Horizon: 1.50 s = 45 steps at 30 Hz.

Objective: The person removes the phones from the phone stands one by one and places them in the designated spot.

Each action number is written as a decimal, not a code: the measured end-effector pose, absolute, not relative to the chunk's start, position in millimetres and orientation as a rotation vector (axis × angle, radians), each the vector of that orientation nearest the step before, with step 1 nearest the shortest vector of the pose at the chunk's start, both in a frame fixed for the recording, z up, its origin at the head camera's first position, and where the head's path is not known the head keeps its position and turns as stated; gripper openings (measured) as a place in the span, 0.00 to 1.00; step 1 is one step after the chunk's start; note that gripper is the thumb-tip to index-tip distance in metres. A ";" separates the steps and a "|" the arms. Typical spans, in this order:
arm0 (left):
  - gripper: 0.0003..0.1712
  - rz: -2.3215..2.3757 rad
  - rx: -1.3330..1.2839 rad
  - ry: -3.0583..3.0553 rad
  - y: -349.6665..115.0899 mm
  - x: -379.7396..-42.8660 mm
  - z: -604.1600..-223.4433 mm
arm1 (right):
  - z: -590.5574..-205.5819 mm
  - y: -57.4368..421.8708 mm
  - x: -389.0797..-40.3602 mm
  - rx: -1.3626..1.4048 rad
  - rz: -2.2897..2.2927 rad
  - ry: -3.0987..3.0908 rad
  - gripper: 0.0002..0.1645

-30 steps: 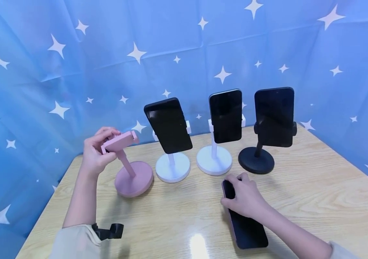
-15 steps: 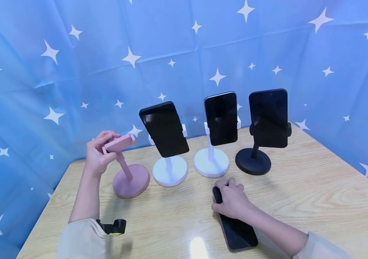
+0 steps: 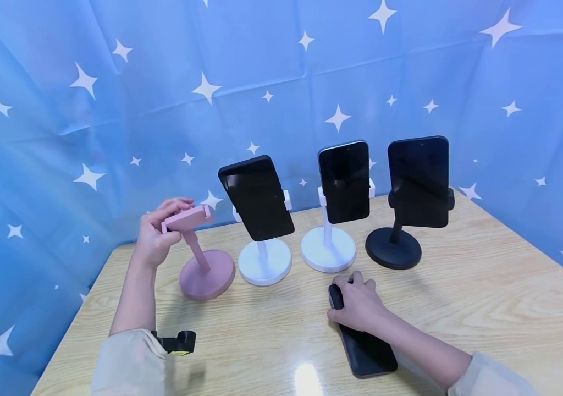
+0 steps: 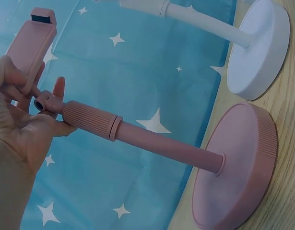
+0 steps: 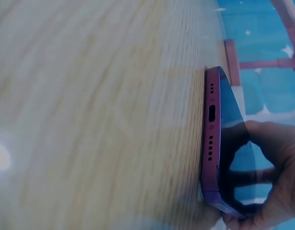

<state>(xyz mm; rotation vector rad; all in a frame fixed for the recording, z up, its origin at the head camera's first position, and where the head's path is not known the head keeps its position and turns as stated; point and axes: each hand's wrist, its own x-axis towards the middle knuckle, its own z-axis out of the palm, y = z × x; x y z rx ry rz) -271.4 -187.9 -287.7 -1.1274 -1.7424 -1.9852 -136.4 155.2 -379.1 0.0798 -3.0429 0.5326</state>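
Observation:
My left hand [image 3: 155, 236] grips the clamp head of a pink phone stand [image 3: 207, 275] at the left. In the left wrist view its fingers curl behind the clamp [image 4: 34, 52], with the thumb on its lower end and no phone in it. The stand's round base [image 4: 233, 172] rests on the table. My right hand [image 3: 360, 305] holds a dark-screened phone [image 3: 368, 352] by its long sides near the far end. The phone lies screen up in front of the stands. Its reddish edge, with port and speaker holes, faces the right wrist camera.
Two white phone stands [image 3: 264, 264] and a black stand [image 3: 393, 250] line up right of the pink one, each with an upright phone [image 3: 257, 198] clamped in. Behind the wooden table [image 3: 484, 297] hangs a blue cloth [image 3: 281, 66] with white stars.
The right hand and the phone under it have shifted slightly left along the table. My left hand keeps its grip on the pink clamp; the view has swayed a little.

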 end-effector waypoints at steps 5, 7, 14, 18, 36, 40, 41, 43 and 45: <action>0.36 -2.051 -1.177 -1.734 -192.0 -270.6 -288.6 | -380.3 155.0 -139.3 0.075 0.502 -3.075 0.33; 0.37 -2.088 -1.187 -1.727 -192.7 -270.3 -289.2 | -380.6 155.1 -140.7 0.075 0.485 -3.083 0.32; 0.37 -2.179 -1.177 -1.718 -191.8 -270.0 -290.7 | -383.1 156.5 -143.2 0.107 0.435 -3.070 0.31; 0.37 -2.194 -1.114 -1.748 -189.6 -269.5 -289.8 | -385.2 158.6 -143.1 0.117 0.431 -3.053 0.31; 0.33 -2.272 -0.899 -1.687 -183.9 -258.8 -294.3 | -387.9 161.8 -138.0 0.216 0.361 -2.997 0.31; 0.31 -2.301 -0.851 -1.649 -182.4 -256.6 -296.0 | -385.3 161.1 -140.0 0.221 0.356 -3.046 0.32; 0.32 -2.323 -0.837 -1.627 -182.4 -255.8 -297.0 | -383.8 160.7 -140.7 0.218 0.354 -3.068 0.32; 0.32 -2.372 -0.818 -1.567 -183.0 -254.6 -300.3 | -379.1 159.8 -142.2 0.218 0.343 -3.104 0.33; 0.32 -2.419 -0.809 -1.484 -183.5 -253.5 -304.2 | -371.6 158.0 -144.2 0.225 0.328 -3.133 0.32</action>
